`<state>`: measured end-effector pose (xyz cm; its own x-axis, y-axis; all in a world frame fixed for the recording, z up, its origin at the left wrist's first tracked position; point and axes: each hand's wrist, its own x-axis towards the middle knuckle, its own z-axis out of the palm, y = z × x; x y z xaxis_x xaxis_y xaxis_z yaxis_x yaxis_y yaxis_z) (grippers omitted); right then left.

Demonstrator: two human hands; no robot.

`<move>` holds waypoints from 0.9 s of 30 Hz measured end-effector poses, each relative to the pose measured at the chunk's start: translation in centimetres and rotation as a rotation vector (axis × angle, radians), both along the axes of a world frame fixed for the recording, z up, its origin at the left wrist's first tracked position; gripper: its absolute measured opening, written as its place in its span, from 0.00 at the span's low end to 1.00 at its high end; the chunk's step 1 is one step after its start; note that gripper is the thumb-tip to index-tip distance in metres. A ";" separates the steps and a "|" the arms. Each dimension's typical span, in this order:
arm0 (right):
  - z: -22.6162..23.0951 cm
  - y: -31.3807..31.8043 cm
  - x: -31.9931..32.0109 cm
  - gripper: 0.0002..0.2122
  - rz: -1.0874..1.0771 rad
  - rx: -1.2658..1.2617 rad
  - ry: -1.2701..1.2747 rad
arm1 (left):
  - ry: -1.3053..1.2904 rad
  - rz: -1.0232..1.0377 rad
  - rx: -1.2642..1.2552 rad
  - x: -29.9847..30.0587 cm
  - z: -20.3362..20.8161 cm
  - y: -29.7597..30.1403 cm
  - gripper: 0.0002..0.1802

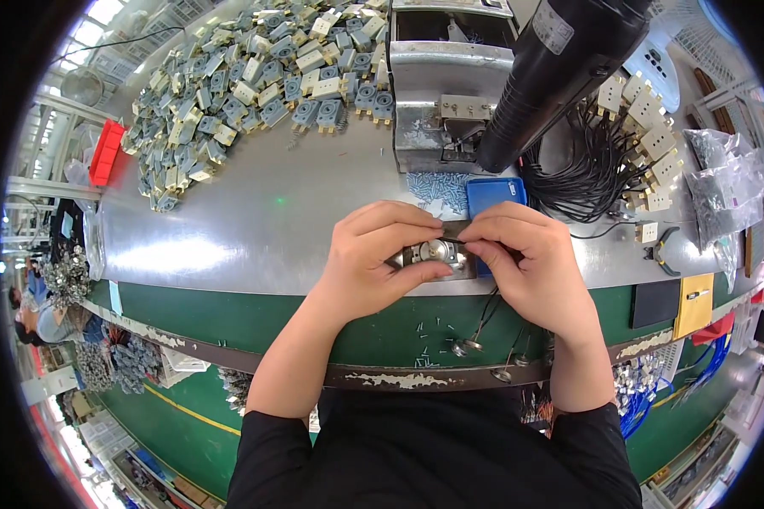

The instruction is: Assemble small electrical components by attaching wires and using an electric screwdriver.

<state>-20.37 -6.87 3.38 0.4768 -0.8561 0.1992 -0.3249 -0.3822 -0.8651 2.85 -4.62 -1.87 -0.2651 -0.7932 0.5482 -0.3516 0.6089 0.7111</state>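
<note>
My left hand (369, 254) is closed around the side of a small housing with a round metal disc (435, 251) in its middle. At the housing's right side, the fingers of my right hand (526, 259) are pinched on a thin black cable, partly hidden by the fingers. Below that hand, black leads (487, 314) hang over the bench edge strip, with round metal pieces (474, 345) at their ends. Just beyond my hands lie a pile of small screws (439, 188) and a blue tray (494, 192).
A large heap of grey and cream socket-like housings (267, 81) covers the far left. A metal fixture (450, 76) and a thick black cylinder (560, 68) rise ahead. To the right are coiled black cables (581, 174), pliers (664, 253) and a yellow pad (694, 304). A red bin (106, 153) stands left.
</note>
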 end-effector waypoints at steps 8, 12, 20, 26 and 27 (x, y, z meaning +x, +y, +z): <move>-0.9 -0.2 -0.1 0.06 -0.009 0.047 0.079 | -0.076 0.011 0.052 -0.6 -1.8 0.0 0.22; -1.3 -0.5 -0.1 0.05 0.003 0.098 0.093 | 0.007 -0.013 0.220 -0.9 -1.6 0.2 0.22; -1.3 -0.4 -0.1 0.05 0.036 0.077 0.137 | 0.016 -0.109 0.303 -0.3 -1.5 -0.2 0.20; -1.8 -1.4 -0.6 0.06 0.103 -0.034 0.171 | -0.010 -0.135 0.273 -0.2 -1.6 -0.6 0.20; -1.9 -1.5 -0.7 0.06 0.103 -0.030 0.159 | -0.006 -0.141 0.273 -0.1 -1.7 -0.6 0.19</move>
